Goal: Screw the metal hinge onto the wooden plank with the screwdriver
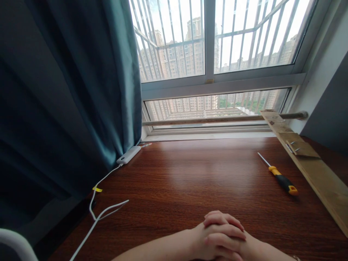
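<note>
Left hand (201,239) and right hand (246,243) clasped together, fingers folded closed over one another, low above a red-brown wooden table (187,177). Beyond, to the right, lying on the tabletop: a yellow-and-black screwdriver (282,181), tip toward the window (225,81). Just past that, a long wooden board (320,177). At left, a white device (129,155) on a white cable (83,240) with a yellow tag (97,189), any lettering too small to read.

Cannot see the palms of the clasped left hand (201,241) and right hand (249,243), cropped below; cannot follow the wooden board (322,179) past the right edge, nor the white cable (85,239) past the bottom; cannot identify the dark mark (123,158) on the white device (131,153), too small.
</note>
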Demonstrator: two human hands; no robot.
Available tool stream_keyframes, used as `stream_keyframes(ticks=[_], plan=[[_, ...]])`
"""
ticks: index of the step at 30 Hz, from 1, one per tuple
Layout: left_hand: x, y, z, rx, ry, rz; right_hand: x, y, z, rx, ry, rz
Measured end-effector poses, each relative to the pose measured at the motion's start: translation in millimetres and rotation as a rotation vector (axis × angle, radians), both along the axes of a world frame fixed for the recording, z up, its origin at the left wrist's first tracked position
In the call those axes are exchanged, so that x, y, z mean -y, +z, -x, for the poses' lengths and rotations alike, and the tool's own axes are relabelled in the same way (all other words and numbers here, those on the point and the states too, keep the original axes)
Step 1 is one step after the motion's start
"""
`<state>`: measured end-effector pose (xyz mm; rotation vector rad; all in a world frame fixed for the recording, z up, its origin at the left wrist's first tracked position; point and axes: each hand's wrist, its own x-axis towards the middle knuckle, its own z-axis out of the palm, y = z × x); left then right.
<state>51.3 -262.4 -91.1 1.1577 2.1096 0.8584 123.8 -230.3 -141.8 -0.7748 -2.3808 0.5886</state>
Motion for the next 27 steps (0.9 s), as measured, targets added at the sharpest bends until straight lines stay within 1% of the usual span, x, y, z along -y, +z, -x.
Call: stream_keyframes(ticks=[3, 7, 9, 11, 13, 16, 17, 19, 20, 21, 22, 24, 27], plan=[[-11.2, -11.6, 0.0, 0.009, 0.033, 0.038, -0.5, -3.0, -0.9, 0.0, 0.009, 0.016], [-9.8, -20.8, 2.2, 0.024, 0.071, 0.075, 0.0, -0.8, -0.5, -0.005, -0.003, 0.033], [-8.4, -24.1, 7.5, 0.029, 0.045, 0.083, 0.3, 3.7, 0.5, -0.007, -0.007, 0.026], [-9.4, -25.6, 18.8, 0.053, -0.072, 0.117, 0.4, 8.8, 1.6, 0.001, 0.006, 0.021], [-13.8, -23.3, 36.2, 0.083, -0.208, 0.157, 0.0, 12.6, 2.7, 0.005, 0.018, 0.021], [-24.5, -12.5, 66.0, 0.111, -0.334, 0.197, -0.5, 14.7, 3.6, -0.013, 0.009, 0.032], [-28.0, -8.0, 73.7, 0.128, -0.416, 0.226, -0.6, 14.7, 3.6, -0.019, 0.002, 0.034], [-32.4, -1.1, 80.8, 0.144, -0.577, 0.287, -0.4, 14.5, 3.5, -0.012, 0.004, 0.032], [-33.1, 0.3, 79.5, 0.141, -0.623, 0.307, -0.2, 14.3, 3.3, -0.003, 0.01, 0.027], [-32.7, 0.0, 75.2, 0.131, -0.638, 0.317, 0.0, 14.2, 3.2, 0.01, 0.016, 0.022], [-31.5, -2.0, 68.7, 0.118, -0.628, 0.319, 0.1, 14.2, 3.1, 0.021, 0.022, 0.018], [-27.9, -9.8, 53.1, 0.092, -0.562, 0.295, 0.0, 14.1, 3.2, 0.032, 0.026, 0.01], [-24.2, -23.4, 35.2, 0.091, -0.387, 0.185, -0.8, 13.8, 3.4, 0.03, 0.026, 0.001]])
